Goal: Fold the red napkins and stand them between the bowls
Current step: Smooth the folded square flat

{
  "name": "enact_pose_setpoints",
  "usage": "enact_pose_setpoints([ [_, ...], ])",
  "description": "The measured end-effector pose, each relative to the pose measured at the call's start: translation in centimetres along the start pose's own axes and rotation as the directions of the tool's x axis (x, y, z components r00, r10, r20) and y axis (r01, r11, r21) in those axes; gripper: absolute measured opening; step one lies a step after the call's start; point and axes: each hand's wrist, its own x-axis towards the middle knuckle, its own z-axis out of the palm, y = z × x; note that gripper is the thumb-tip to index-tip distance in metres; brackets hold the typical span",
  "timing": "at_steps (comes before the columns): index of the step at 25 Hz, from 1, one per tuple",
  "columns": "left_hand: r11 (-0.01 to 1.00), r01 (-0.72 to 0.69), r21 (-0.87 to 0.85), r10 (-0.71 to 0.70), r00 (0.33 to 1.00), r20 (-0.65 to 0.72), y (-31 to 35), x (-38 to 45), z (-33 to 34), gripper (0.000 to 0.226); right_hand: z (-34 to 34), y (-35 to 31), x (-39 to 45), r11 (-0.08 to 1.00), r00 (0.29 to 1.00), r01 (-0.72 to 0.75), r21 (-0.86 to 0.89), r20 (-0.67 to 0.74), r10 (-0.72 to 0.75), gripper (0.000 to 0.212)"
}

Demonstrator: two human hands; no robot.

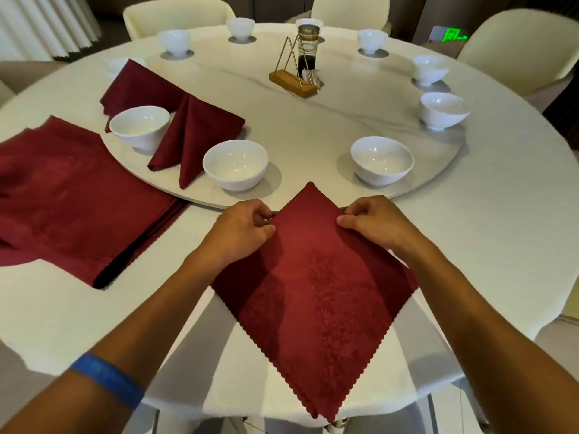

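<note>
A red napkin (pixel 313 292) lies as a diamond on the near edge of the round white bench (pixel 485 245), its far corner pointing toward the raised turntable (pixel 313 126) and its near corner hanging over the bench edge. The left hand (pixel 241 227) pinches the napkin's upper left edge with curled fingers and thumb; the right hand (pixel 372 220) pinches the upper right edge the same way. A blue wristband (pixel 106 379) circles the left forearm.

Just beyond the hands, on the turntable rim, stand two white bowls: one on the left (pixel 235 164) and one on the right (pixel 381 159), with open space between them. Left of these, a folded napkin (pixel 191 136) stands between the left bowl and a third bowl (pixel 139 126). Behind that one lies another red napkin (pixel 141 84), flat. A stack of unfolded napkins (pixel 72 202) rests on the bench at the far left.

More white bowls ring the turntable. Near its middle sit a wooden stand with a wire triangle (pixel 293 79) and a dark glass bottle (pixel 308 48). Cream chairs (pixel 513 48) surround the bench
</note>
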Motion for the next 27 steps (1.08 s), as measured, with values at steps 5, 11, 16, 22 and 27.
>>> enact_pose_setpoints([
  [5,0.935,0.019,-0.354,-0.002,0.999,0.049,1.2,-0.3,-0.7,0.019,-0.1,-1.0,-0.8,0.953,0.996,-0.022,0.303,0.092,-0.006,0.01],
  [11,0.92,-0.327,-0.215,0.335,0.942,0.0,2.5,-8.6,-3.6,0.021,-2.2,0.0,-10.2,0.873,0.953,0.26,0.412,0.033,-0.3,0.013],
  [16,0.728,-0.666,0.159,0.652,0.746,0.14,-2.0,-13.9,-0.9,0.015,1.2,6.1,-15.6,0.821,0.816,0.567,0.069,0.093,-0.571,0.022],
  [22,0.662,-0.702,0.263,0.655,0.712,0.253,-4.1,-15.0,1.9,0.015,3.6,9.2,-15.7,0.743,0.763,0.646,-0.177,0.111,-0.637,0.019],
  [27,0.654,-0.695,0.298,0.636,0.719,0.282,-3.5,-16.9,3.8,0.035,5.1,8.3,-17.7,0.688,0.74,0.668,-0.284,0.152,-0.655,0.043],
])
